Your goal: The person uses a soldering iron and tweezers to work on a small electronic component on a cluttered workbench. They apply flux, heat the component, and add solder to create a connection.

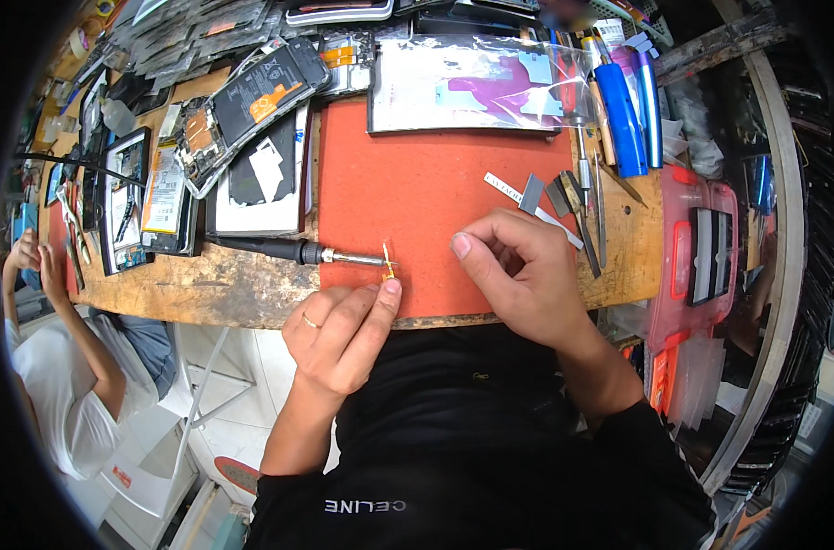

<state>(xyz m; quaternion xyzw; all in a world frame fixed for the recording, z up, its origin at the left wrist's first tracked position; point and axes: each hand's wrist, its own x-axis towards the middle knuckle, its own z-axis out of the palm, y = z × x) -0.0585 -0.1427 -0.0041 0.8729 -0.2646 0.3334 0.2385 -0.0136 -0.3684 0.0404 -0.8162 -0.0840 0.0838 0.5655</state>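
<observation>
My left hand [339, 335], with a ring on one finger, pinches a small gold flex cable [388, 261] between thumb and fingertips at the front of the red mat [417, 183]. The narrow strip stands up from the fingertips. A soldering iron [288, 249] with a black handle lies across the mat's left edge. Its metal tip reaches the cable; whether they touch, I cannot tell. My right hand [527, 275] hovers over the right part of the mat. Its fingers are loosely curled, the thumb stands apart, and nothing shows between them.
Opened phones [265, 96] and phone parts crowd the left. A clear bag [476, 87] with purple and blue pieces lies behind the mat. Tweezers [600, 211] and flat blades [577, 215] lie right, near a blue cylinder [622, 119] and pink case [692, 266]. Another person [77, 367] sits left.
</observation>
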